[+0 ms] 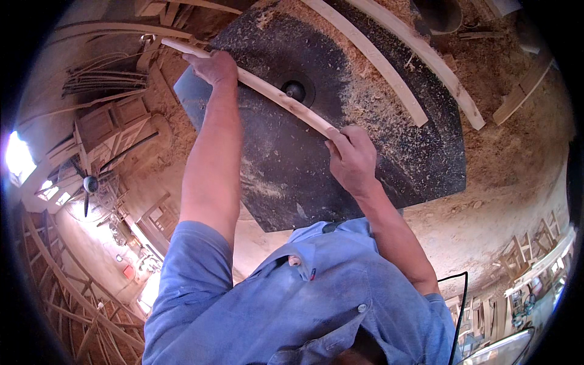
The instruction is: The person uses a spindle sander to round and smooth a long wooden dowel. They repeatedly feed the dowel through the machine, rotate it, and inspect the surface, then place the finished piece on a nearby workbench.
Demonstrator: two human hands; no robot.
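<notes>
A long, narrow strip of pale wood (277, 96) runs slantwise over a dark machine table (292, 164). My left hand (214, 66) is closed around the strip close to its far left end. Near the other end, my right hand (354, 157) grips it, thumb lying along the top. Between the two hands, the strip passes just in front of a round cutter spindle (294, 90) set in the table. Whether the wood touches the spindle I cannot tell.
Two more pale wooden strips (380, 64) (429, 55) lie on the table's far right part, among scattered shavings (365, 103). Sawdust covers the floor (493, 152). Wooden frames (115, 128) stand at the left, a dark-bladed fan (90, 184) beside them.
</notes>
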